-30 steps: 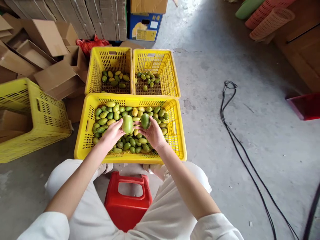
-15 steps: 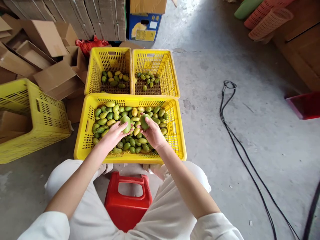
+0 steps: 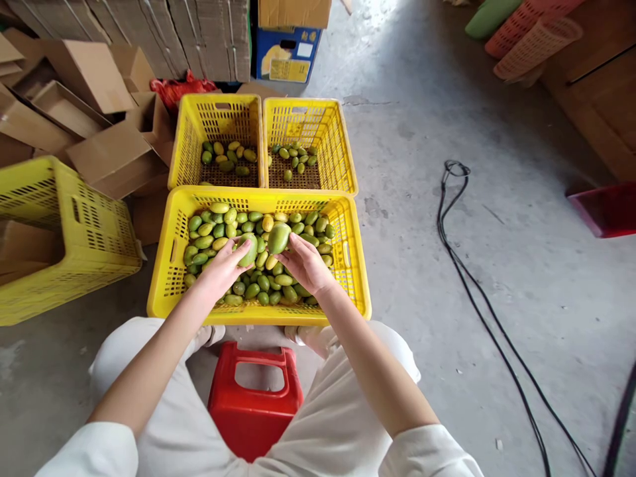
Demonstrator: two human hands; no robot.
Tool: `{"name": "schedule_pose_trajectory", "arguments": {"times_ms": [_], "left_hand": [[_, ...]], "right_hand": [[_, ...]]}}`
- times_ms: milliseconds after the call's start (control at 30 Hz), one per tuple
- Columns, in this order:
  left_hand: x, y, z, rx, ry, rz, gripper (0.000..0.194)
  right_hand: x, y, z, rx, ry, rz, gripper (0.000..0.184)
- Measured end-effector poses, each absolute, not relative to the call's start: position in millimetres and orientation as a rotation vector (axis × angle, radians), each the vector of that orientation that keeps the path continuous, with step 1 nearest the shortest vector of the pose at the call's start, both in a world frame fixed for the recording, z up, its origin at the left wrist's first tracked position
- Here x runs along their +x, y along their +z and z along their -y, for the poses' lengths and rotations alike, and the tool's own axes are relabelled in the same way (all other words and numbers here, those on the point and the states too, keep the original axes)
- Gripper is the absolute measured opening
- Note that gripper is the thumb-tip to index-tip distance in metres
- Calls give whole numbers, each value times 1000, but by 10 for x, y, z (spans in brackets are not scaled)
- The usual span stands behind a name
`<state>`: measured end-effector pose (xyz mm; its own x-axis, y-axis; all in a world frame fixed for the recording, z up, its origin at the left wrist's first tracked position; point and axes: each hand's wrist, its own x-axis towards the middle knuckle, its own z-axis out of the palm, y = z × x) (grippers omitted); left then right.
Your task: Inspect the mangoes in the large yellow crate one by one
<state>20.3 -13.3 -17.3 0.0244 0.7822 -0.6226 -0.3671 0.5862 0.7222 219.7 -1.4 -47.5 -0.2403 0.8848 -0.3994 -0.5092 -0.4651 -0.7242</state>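
My left hand [image 3: 224, 268] is closed around a green mango [image 3: 248, 250], thumb lying along its near side. In my right hand [image 3: 305, 264] another green mango [image 3: 279, 238] is gripped by the fingertips and thumb. Both fruits are close together but apart, held above a wide yellow crate [image 3: 358, 265]. Inside that crate lie many green and yellowish mangoes [image 3: 285, 280], partly hidden by my hands and wrists.
Behind stand two yellow crates, the left crate [image 3: 181, 142] and the right crate [image 3: 342, 146], each with several mangoes. A red stool [image 3: 253, 404] sits between my legs. Left are a yellow crate [image 3: 99, 232] and cardboard boxes [image 3: 112, 156]; right, a black cable [image 3: 464, 271] on the floor.
My right hand has turned its mango and brought it slightly left, nearer the other. The left hand's mango has dipped slightly and come left, with the thumb now over it.
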Motion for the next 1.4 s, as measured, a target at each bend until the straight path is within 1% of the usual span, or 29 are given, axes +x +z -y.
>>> {"name": "schedule_pose_trajectory", "arguments": {"times_ms": [67, 233, 400, 533, 700, 767, 833, 1000, 1100, 1200, 1400], "left_hand": [[190, -184, 138, 443, 924, -1297, 21], [186, -155, 126, 436, 871, -1297, 35], [213, -155, 123, 371, 884, -1288, 21], [206, -178, 130, 344, 936, -1217, 24], [206, -107, 148, 425, 927, -1115, 15], [204, -74, 155, 454, 913, -1103, 21], [200, -55, 155, 466, 908, -1098, 25], [194, -57, 139, 430, 891, -1107, 35], [205, -52, 134, 423, 886, -1110, 25], [214, -53, 129, 384, 916, -1107, 12], [198, -91, 89, 226, 945, -1120, 14]], "right_hand": [[2214, -475, 7, -1016, 1854, 570, 52], [2207, -465, 19, -1074, 1830, 560, 49], [2183, -427, 34, -1086, 1805, 559, 54], [2188, -429, 38, -1092, 1803, 518, 58], [2210, -463, 27, -1102, 1838, 552, 41], [2218, -467, 18, -1093, 1840, 532, 36], [2220, -457, 12, -1086, 1851, 511, 34], [2187, -396, 29, -1079, 1861, 540, 44], [2166, -388, 42, -1076, 1830, 513, 53], [2166, -414, 39, -1094, 1787, 493, 56], [2175, -466, 42, -1127, 1743, 515, 51]]}}
